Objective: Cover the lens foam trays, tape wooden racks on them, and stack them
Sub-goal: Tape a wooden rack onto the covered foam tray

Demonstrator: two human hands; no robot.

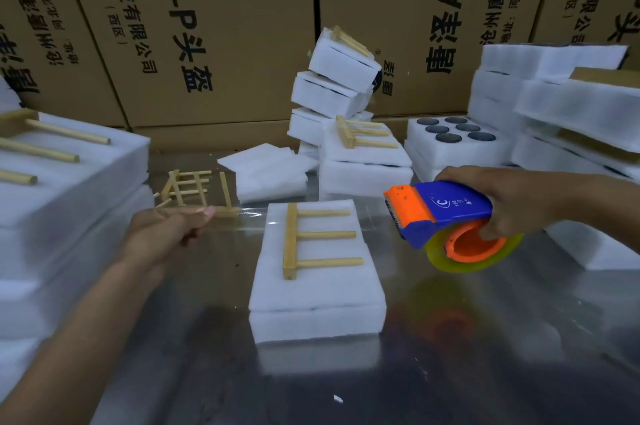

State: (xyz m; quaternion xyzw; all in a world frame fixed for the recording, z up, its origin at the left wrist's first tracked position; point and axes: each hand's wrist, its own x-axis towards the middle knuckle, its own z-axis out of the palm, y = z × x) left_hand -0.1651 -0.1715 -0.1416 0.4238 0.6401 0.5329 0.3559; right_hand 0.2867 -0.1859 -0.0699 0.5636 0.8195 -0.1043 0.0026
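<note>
A covered white foam tray (318, 289) lies in the middle of the shiny table, with a wooden rack (311, 237) flat on its top. A strip of clear tape (249, 217) stretches over the tray's far end. My left hand (166, 234) pinches the strip's free end to the left of the tray. My right hand (512, 203) grips a blue and orange tape dispenser (446, 220) just right of the tray, a little above the table.
Stacks of taped trays stand at the left (69, 182) and far right (571, 120). A leaning pile (332, 92) rises behind. An uncovered tray with dark lenses (453, 140), loose foam sheets (266, 165) and spare wooden racks (194, 185) lie at the back. Cardboard boxes (214, 26) form the wall.
</note>
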